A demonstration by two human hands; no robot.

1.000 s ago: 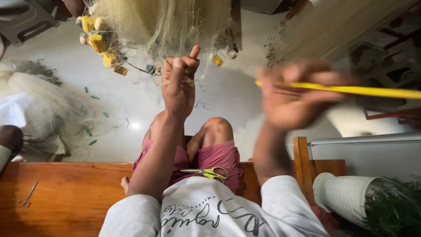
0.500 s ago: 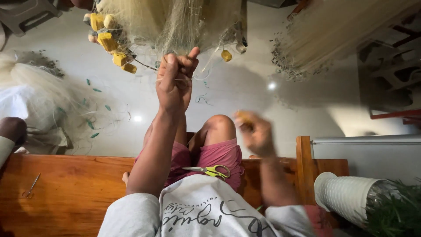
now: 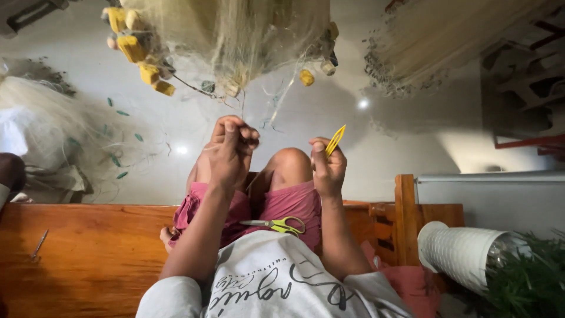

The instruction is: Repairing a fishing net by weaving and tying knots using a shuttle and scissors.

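From the head camera, the left hand point(image 3: 231, 150) is raised over the knees, fingers pinched shut on fine strands of the fishing net point(image 3: 247, 35) hanging ahead; the right hand point(image 3: 327, 168), forearm upright, grips a yellow netting needle point(image 3: 335, 140) pointing upward; scissors point(image 3: 276, 224) lie on the lap, the wooden bench point(image 3: 88, 247) beneath.

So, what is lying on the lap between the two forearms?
In the head view, scissors with yellow-green handles lie on the pink shorts, between the left hand's forearm and the right hand's.

Yellow netting needle point(image 3: 335, 140) in right hand point(image 3: 327, 168)
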